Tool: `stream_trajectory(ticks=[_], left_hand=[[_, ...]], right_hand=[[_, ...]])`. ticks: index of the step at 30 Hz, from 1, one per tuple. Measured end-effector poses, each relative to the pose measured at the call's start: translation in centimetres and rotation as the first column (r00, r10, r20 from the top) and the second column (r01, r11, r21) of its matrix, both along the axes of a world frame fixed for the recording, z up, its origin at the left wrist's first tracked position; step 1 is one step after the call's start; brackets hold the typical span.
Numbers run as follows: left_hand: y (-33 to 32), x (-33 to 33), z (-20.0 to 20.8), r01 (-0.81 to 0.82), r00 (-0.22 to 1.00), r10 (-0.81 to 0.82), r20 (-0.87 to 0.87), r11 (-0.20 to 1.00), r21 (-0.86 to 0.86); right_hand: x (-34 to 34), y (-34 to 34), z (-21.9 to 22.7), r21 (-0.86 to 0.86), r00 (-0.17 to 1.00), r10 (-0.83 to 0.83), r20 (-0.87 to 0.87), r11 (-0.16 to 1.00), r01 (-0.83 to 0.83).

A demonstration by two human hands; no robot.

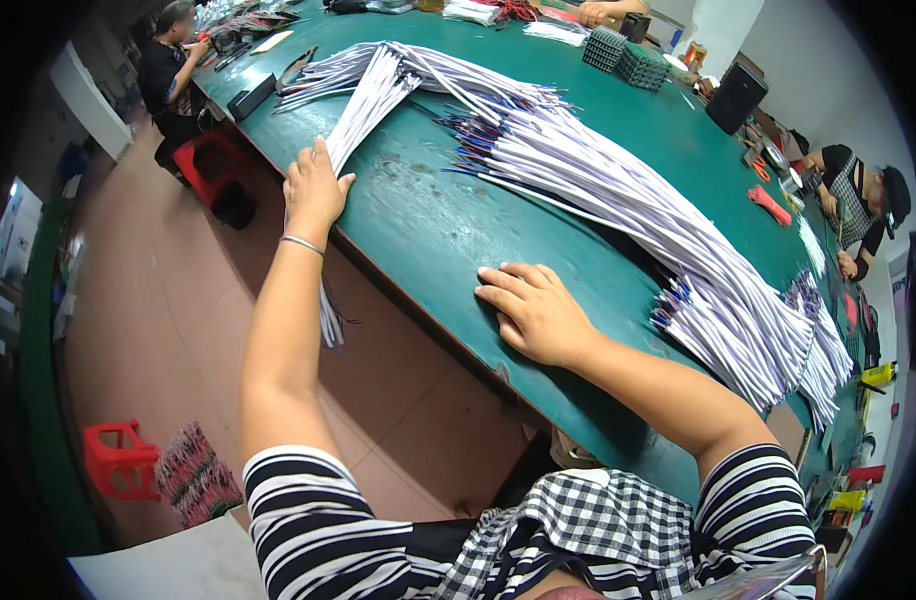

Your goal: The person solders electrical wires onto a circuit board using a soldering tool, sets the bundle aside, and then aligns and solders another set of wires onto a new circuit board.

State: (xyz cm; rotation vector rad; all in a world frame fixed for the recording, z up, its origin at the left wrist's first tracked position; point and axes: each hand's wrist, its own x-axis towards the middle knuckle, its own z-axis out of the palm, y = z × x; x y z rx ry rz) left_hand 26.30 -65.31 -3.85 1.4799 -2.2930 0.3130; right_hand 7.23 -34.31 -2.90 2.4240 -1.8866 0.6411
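Note:
My left hand rests flat on a bundle of white cables at the near edge of the green table; the bundle's ends hang over the edge below my wrist, which wears a thin bracelet. My right hand lies palm down on bare green tabletop with its fingers slightly apart, holding nothing. A large heap of white cables with coloured wire ends stretches across the table just beyond my right hand.
Other people work at the far left and at the right of the table. A black box, green trays and red pliers lie farther off. Red stools stand on the floor.

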Motion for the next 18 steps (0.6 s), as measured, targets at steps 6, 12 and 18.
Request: stream_trajectory(ticks=[6, 12, 18], left_hand=[[1.5, 1.9, -2.2, -0.096, 0.993, 0.082, -0.085, 0.980, -0.176], [9.3, -0.2, -2.6, -0.233, 0.972, 0.234, -0.010, 0.961, -0.146], [15.2, -2.3, 0.4, -0.165, 0.986, 0.166, -0.001, 0.976, -0.141]], right_hand=[[0.5, 0.0, -1.2, -0.058, 0.994, 0.045, 0.100, 0.998, -0.039], [0.3, 6.7, -1.5, -0.151, 1.000, 0.001, 0.003, 0.989, 0.000], [-1.7, 22.2, 0.2, -0.093, 0.969, 0.207, -0.136, 0.971, -0.221]])
